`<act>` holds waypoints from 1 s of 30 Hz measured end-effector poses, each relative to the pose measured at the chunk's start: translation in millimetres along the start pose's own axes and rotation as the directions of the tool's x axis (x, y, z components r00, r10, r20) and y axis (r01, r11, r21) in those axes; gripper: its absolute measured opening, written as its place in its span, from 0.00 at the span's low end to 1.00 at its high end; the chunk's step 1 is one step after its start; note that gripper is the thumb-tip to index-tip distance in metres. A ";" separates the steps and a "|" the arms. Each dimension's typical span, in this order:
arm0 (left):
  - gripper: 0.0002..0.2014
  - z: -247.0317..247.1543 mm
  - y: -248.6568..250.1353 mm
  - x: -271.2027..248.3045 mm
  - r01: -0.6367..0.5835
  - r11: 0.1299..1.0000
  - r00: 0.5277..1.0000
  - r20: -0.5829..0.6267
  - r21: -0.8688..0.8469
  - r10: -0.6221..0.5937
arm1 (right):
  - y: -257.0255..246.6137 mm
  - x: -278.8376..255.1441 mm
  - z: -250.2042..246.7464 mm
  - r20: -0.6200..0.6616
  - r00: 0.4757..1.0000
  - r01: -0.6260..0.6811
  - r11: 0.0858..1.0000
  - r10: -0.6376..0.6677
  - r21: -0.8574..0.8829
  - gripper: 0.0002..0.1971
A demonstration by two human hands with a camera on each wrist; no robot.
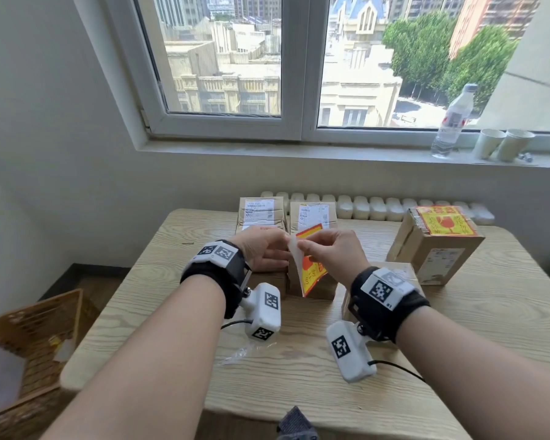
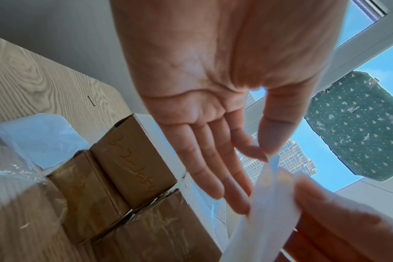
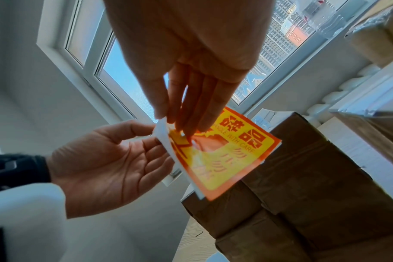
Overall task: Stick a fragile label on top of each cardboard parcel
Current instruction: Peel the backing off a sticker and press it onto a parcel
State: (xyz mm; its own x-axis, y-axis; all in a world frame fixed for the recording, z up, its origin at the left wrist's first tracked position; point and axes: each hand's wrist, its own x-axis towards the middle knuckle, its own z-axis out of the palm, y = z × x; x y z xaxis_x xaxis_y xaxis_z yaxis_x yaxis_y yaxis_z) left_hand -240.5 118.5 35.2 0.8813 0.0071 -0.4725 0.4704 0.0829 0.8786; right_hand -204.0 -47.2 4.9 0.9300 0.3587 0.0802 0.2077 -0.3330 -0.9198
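Over the table's middle, both hands hold a yellow and red fragile label (image 1: 311,274) (image 3: 224,150). My left hand (image 1: 286,246) (image 2: 266,155) pinches a corner of its white backing paper (image 1: 294,258) (image 2: 274,195) between thumb and forefinger. My right hand (image 1: 302,246) (image 3: 168,120) pinches the label's near corner, which is lifted off the backing. Brown cardboard parcels (image 1: 313,214) (image 2: 132,159) (image 3: 303,177) stand below and behind the hands. A bigger parcel (image 1: 435,249) at the right carries a fragile label (image 1: 443,220) on top.
A low parcel (image 1: 394,273) sits under my right wrist. Clear plastic wrap (image 1: 245,354) lies on the wooden table (image 1: 178,296) near its front edge. A wicker basket (image 1: 32,354) stands on the floor at left. A water bottle (image 1: 453,122) and paper cups (image 1: 502,144) are on the windowsill.
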 end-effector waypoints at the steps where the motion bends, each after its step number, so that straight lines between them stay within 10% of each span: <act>1: 0.10 0.5 -0.2 0.7 -0.016 1.000 1.000 -0.006 -0.019 0.016 | 0.7 0.7 -0.7 -0.005 1.000 -0.015 1.000 0.015 0.008 0.04; 21: 0.04 4.7 7.0 5.6 -0.177 0.978 0.981 -0.099 -0.105 0.167 | -6.5 2.3 -5.5 -0.003 1.000 -0.008 0.992 0.009 0.125 0.20; 30: 0.07 -5.6 6.8 10.4 -0.219 0.966 0.973 -0.105 -0.138 0.206 | -10.4 13.6 4.7 -0.099 0.995 0.018 0.998 -0.012 0.065 0.05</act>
State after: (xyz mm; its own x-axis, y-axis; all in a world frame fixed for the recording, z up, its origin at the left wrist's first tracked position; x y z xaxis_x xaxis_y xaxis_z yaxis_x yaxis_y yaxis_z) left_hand -228.4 124.7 35.9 0.9496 0.1281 -0.2861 0.2548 0.2164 0.9425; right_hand -195.0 -34.8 13.8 0.9529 0.2748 0.1286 0.2045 -0.2685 -0.9413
